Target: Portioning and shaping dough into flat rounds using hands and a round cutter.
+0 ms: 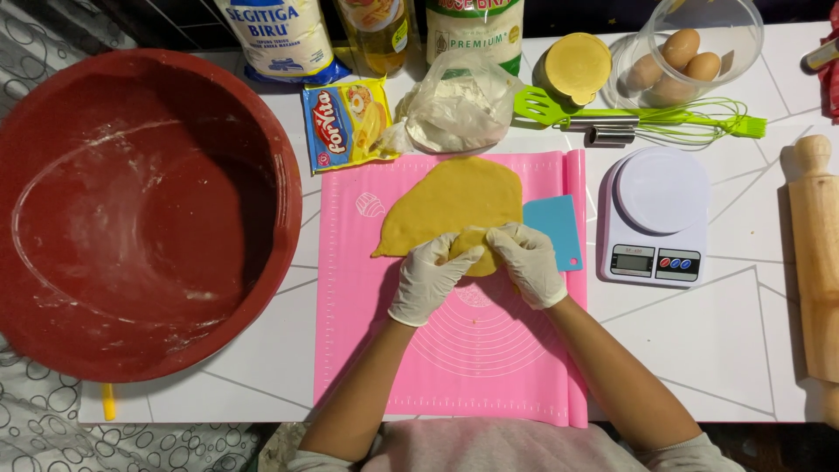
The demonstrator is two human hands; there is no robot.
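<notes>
Both white-gloved hands, left (428,278) and right (529,262), pinch a small yellow dough lump (474,249) at the flattened yellow dough sheet's (454,203) near edge; soft, light, tearable, probably best gripped gently underneath.

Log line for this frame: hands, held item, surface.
left hand: on dough lump | right hand: on dough lump | flat dough sheet beside | surface: pink mat

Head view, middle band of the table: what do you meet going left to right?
Red basin → pink mat → left hand → right hand, both on the yellow dough → blue scraper → kitchen scale → wooden rolling pin.
</notes>
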